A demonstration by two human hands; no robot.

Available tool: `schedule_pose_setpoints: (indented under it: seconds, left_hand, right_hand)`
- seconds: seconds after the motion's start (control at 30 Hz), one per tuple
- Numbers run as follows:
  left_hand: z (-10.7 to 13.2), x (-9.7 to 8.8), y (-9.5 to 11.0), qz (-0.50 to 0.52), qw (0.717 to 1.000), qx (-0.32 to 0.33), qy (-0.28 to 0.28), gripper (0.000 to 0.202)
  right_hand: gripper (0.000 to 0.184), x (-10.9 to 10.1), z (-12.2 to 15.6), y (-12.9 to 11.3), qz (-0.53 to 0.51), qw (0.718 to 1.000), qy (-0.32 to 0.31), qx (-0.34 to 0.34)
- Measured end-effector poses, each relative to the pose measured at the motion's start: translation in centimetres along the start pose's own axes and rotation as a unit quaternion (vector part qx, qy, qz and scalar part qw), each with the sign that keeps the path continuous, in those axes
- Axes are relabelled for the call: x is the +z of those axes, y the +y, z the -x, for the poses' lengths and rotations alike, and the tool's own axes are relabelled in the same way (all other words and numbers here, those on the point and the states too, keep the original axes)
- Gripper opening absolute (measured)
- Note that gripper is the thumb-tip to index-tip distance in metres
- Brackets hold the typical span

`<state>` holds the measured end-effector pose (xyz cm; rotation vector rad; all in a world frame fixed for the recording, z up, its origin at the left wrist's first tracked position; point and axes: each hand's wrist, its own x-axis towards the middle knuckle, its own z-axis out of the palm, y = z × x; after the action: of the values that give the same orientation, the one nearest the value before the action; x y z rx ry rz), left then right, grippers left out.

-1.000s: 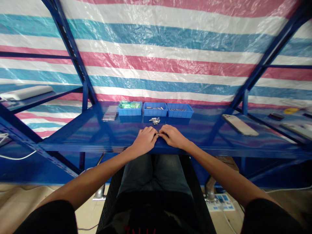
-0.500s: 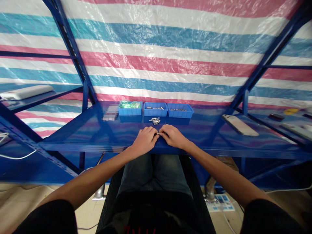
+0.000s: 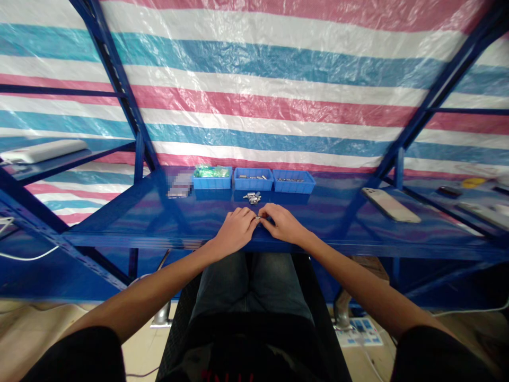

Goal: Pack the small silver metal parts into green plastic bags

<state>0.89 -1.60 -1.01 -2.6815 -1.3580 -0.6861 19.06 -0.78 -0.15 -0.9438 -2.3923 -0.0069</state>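
Observation:
Both hands meet over the front of the blue shelf top. My left hand is closed, its thumb and fingers pinching a small silvery metal piece. From the other side my right hand is closed on the same piece at its fingertips. The piece is too small to name more exactly, and fingers cover most of it. Just beyond the hands lies a little pile of similar metal pieces.
Behind the pile stand a blue bin with green-and-clear plastic bags, a middle blue bin and a right blue bin, both holding small metal parts. A phone lies at right. Blue posts rise on either side.
The fingers of my right hand have shifted slightly around the small metal piece. My left hand stays nearly still, and the pile and bins are unchanged.

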Motion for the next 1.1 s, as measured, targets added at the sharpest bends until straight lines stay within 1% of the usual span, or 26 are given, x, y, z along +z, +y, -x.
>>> schedule_pose_setpoints:
  seconds: [0.13, 0.43, 0.57, 0.73, 0.9, 1.1]
  left_hand:
    - [0.04, -0.01, -0.04, 0.011, 1.000, -0.001, 0.001, 0.027]
    - [0.16, -0.09, 0.04, 0.032, 0.999, 0.000, 0.010, 0.016]
    - [0.16, -0.06, 0.05, 0.042, 0.999, 0.005, 0.014, 0.016]
    - [0.22, -0.05, 0.07, 0.048, 0.999, 0.016, 0.019, 0.016]
    - [0.16, -0.04, -0.02, 0.048, 0.999, 0.011, 0.017, 0.017]
    - [-0.11, 0.19, -0.43, 0.103, 0.994, -0.006, 0.023, 0.017]
  right_hand:
    - [0.007, 0.10, -0.03, 0.06, 0.012, 1.000, 0.002, -0.002]
    - [0.017, -0.20, -0.13, -0.09, 0.027, 1.000, -0.009, 0.002]
    - [0.022, -0.11, -0.15, -0.07, 0.040, 0.999, -0.015, 0.002]
    - [0.023, 0.08, -0.17, 0.05, 0.050, 0.999, -0.019, -0.003]
    - [0.021, -0.06, -0.20, -0.08, 0.016, 1.000, -0.012, 0.006]
    - [0.007, -0.26, 0.01, -0.14, -0.035, 0.999, 0.006, 0.012]
